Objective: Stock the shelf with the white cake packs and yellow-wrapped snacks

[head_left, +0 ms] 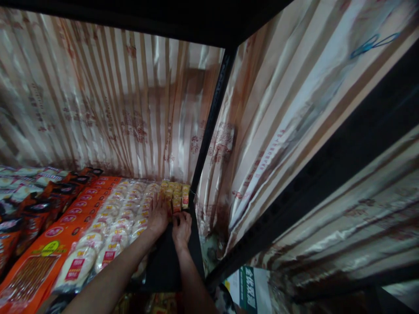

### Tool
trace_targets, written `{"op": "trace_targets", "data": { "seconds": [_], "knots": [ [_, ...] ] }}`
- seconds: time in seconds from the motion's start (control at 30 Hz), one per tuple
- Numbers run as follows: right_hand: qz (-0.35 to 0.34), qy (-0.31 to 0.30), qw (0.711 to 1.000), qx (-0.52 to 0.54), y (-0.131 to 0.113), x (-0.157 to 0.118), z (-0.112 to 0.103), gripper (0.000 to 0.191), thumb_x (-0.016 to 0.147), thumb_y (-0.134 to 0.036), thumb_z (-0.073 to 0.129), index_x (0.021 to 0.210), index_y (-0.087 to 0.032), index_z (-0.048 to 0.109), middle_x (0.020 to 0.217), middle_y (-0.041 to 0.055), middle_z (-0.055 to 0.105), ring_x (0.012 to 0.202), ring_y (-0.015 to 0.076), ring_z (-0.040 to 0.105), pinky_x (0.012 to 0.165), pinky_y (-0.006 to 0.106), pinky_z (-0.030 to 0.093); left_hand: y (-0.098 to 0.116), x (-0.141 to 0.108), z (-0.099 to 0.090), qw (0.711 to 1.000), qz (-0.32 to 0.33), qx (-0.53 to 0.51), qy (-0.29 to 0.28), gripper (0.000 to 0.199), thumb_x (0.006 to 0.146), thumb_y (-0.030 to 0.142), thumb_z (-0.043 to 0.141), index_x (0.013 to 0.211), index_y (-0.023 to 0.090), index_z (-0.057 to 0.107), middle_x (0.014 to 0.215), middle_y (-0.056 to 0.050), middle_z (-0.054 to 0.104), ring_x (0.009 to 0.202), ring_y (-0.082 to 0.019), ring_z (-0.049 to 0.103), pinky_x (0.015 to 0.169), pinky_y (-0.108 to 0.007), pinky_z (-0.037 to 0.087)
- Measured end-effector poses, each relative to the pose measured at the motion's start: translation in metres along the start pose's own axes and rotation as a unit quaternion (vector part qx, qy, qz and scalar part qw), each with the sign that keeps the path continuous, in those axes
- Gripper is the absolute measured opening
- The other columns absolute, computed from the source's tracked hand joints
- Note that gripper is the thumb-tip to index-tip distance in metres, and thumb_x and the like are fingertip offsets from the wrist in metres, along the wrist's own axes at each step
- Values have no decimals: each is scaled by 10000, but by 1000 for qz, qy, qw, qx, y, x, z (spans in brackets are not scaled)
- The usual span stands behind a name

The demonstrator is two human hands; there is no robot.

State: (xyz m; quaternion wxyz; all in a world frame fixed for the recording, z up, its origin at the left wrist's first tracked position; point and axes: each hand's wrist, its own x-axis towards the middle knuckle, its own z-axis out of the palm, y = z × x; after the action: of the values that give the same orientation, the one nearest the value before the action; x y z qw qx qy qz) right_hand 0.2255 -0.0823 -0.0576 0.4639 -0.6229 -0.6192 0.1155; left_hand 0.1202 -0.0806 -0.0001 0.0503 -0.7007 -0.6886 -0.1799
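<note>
Small yellow snack packets [176, 190] with red labels stand in short rows at the back right corner of a black shelf [163, 266]. My left hand [158, 218] lies with outstretched fingers at the left side of these packets, beside the clear-wrapped round crackers [113, 244]. Close to its right, my right hand [182, 229] has its fingers curled in a pinch at the front packet of the group. That packet is partly hidden by the fingers.
Orange snack bags [36, 274] and darker orange-black bags [42, 213] fill the shelf's left. A black upright post [212, 117] rises at the back corner, with a slanted black beam [314, 174] on the right. Striped plastic curtains [140, 104] hang behind. A white-green box [250, 288] sits lower right.
</note>
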Motion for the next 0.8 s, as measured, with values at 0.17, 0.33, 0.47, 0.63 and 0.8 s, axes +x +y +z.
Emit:
{"op": "trace_targets", "data": {
  "seconds": [0.17, 0.33, 0.47, 0.63, 0.8],
  "knots": [
    [0, 1, 1000, 13, -2, 0, -1, 167, 806, -150, 526, 798, -215, 680, 978, 75, 558, 980, 211, 515, 874, 308, 410, -3, -1, 3, 999, 22, -11, 45, 316, 835, 99, 371, 1060, 78, 592, 1271, -157, 557, 1350, -292, 291, 1078, -450, 297],
    [-4, 18, 1000, 23, -2, -1, -1, 162, 808, -151, 513, 793, -209, 664, 985, 75, 571, 969, 207, 523, 867, 308, 413, -6, 2, 10, 998, 23, -26, 44, 326, 812, 64, 385, 1081, 76, 568, 1191, -160, 606, 1304, -275, 372, 1107, -456, 245],
    [-9, 35, 999, 19, -2, -1, 0, 159, 798, -152, 521, 788, -209, 669, 967, 73, 575, 943, 202, 531, 847, 299, 423, -6, 5, 6, 998, 18, -45, 28, 331, 833, 94, 394, 1125, 76, 551, 1187, -157, 609, 1278, -269, 405, 1109, -468, 227],
    [-6, 36, 999, 15, -1, -1, 2, 180, 817, -171, 506, 825, -211, 682, 964, 76, 577, 940, 204, 536, 843, 304, 432, -6, 9, 4, 999, 2, -51, 9, 311, 828, 74, 387, 1076, 87, 574, 1184, -152, 608, 1240, -261, 448, 1104, -464, 221],
    [-13, 45, 999, 12, 3, 0, 5, 232, 853, -203, 465, 900, -205, 693, 951, 83, 584, 924, 208, 544, 829, 312, 445, -5, 17, 8, 998, -9, -65, 17, 263, 843, 91, 387, 1010, 117, 589, 1123, -128, 636, 1194, -251, 488, 1091, -466, 238]
  ]
}}
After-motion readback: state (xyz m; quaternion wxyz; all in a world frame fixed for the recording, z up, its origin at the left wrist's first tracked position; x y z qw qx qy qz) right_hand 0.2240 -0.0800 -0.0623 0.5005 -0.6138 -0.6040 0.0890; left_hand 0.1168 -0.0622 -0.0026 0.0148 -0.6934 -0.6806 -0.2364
